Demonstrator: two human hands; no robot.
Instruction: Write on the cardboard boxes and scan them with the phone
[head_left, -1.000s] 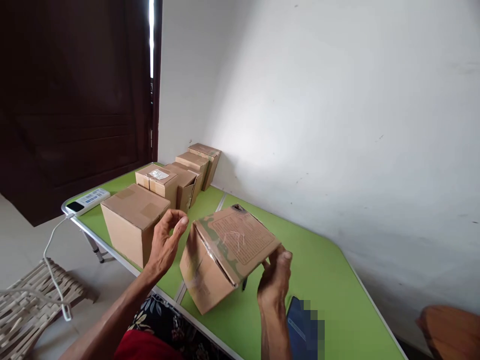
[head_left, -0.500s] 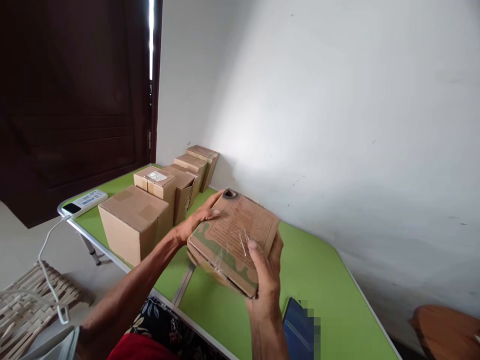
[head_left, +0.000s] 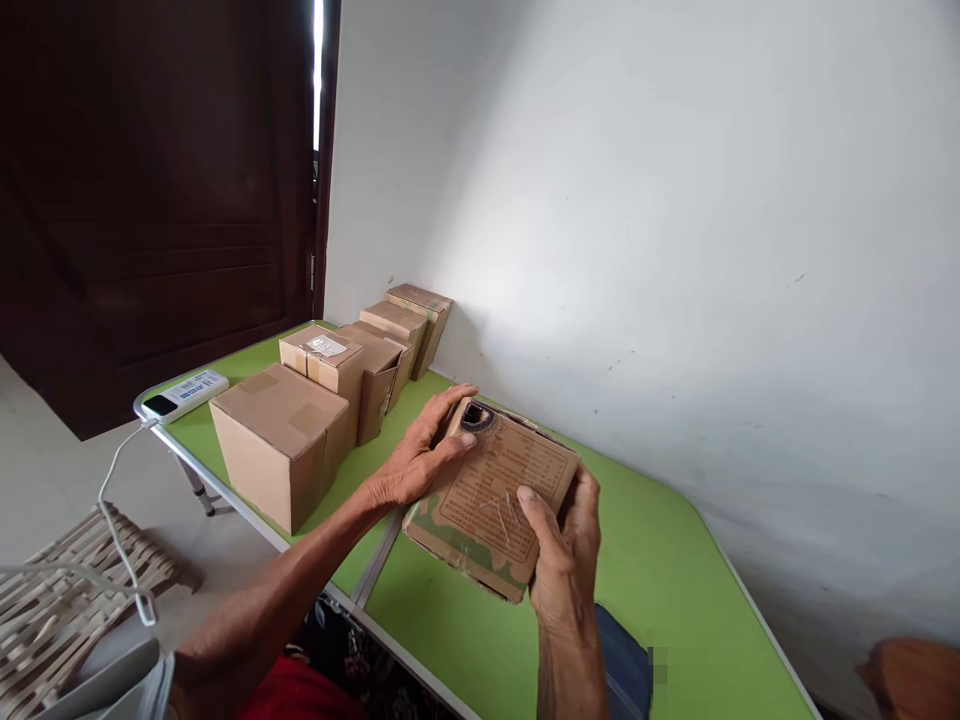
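A brown cardboard box (head_left: 495,495) with green camouflage print, printed text and a dark-rimmed hole near its upper left corner is held between both hands over the green table (head_left: 645,560). My left hand (head_left: 424,450) grips its left side, thumb on the top face near the hole. Around the right edge wraps my right hand (head_left: 566,535), its thumb pressing on the printed face. Strips of clear tape shine on the box. Its underside is hidden.
Several cardboard boxes stand at the table's left, the nearest a large plain one (head_left: 281,440). A white device (head_left: 186,396) with a cable lies at the left corner. A dark blue object (head_left: 622,665) lies near the front; a woven stool (head_left: 82,600) stands lower left.
The held box has tilted so that its printed face shows more squarely and its front side less. The view has shifted slightly. Both hands still hold the box.
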